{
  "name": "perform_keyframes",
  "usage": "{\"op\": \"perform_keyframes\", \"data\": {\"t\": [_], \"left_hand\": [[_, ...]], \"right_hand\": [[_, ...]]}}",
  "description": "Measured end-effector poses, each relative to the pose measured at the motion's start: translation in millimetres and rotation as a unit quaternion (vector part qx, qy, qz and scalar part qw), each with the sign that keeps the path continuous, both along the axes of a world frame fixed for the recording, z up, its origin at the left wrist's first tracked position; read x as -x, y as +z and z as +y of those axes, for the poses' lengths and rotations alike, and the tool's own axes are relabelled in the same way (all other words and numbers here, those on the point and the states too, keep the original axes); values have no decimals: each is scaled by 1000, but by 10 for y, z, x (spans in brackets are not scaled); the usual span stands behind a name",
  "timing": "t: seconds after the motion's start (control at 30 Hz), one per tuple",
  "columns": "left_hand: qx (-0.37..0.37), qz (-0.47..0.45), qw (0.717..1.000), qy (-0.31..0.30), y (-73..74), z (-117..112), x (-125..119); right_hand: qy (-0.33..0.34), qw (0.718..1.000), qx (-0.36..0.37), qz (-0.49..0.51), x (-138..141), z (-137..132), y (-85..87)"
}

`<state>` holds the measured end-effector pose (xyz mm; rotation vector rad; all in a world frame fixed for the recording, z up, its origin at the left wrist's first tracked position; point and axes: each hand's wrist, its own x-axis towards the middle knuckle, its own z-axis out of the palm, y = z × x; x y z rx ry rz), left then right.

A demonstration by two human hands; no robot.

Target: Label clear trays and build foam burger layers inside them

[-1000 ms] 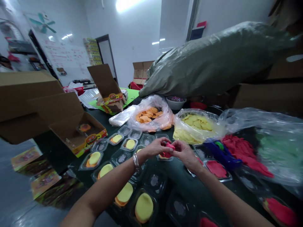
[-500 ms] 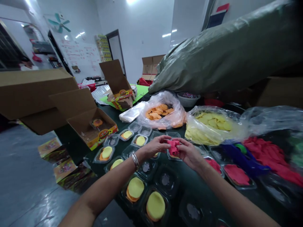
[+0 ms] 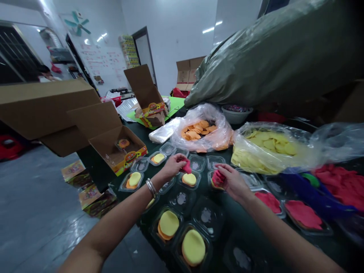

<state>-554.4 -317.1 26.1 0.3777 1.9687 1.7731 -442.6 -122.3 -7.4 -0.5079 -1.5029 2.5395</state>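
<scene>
Between the thumb and fingers of my left hand (image 3: 174, 167) is a soft pinkish-red piece (image 3: 187, 167). It hangs just above a clear plastic box (image 3: 190, 179) with a pale yellow round piece in it. My right hand (image 3: 233, 182) pinches crumpled red pieces (image 3: 217, 178) over another clear box, whose contents are mostly hidden. Nearer me, open boxes hold yellow rounds (image 3: 193, 247) stacked on orange ones. To the right, two boxes show flat red pieces (image 3: 303, 214) with wavy edges on top.
Behind the boxes sit a plastic bag of orange pieces (image 3: 199, 131) and a bag of yellow pieces (image 3: 269, 142). A red pile (image 3: 339, 185) lies at right beside a blue object (image 3: 315, 195). An open printed carton (image 3: 125, 151) stands left. A large grey-green sack (image 3: 273, 57) looms behind.
My hands have moved apart. The red material that was between both hands is now in two portions, one in each hand. The camera view has shifted slightly.
</scene>
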Motion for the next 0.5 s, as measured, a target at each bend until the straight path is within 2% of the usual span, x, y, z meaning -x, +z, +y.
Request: {"op": "perform_keyframes", "data": {"t": [0.07, 0.17, 0.27, 0.33, 0.37, 0.4, 0.47, 0.5], "left_hand": [[48, 23, 997, -52, 15, -59, 59], [97, 81, 983, -137, -13, -55, 76], [192, 195, 948, -163, -113, 14, 68], [249, 252, 919, -173, -188, 45, 71], [266, 269, 908, -180, -217, 49, 75], [278, 286, 898, -186, -238, 44, 80], [302, 334, 876, -173, -248, 9, 89], [313, 364, 864, -153, -242, -19, 90]], "right_hand": [[20, 1000, -11, -3, -1, -13, -17], [71, 993, -99, -12, 17, -92, -58], [100, 979, -175, -19, 52, -199, -92], [117, 956, -268, -6, 76, -268, -90], [131, 932, -339, 8, 86, -301, -79], [148, 895, -421, 22, 96, -334, -62], [191, 791, -581, 27, 115, -400, -14], [210, 745, -633, 15, 125, -431, 11]]}}
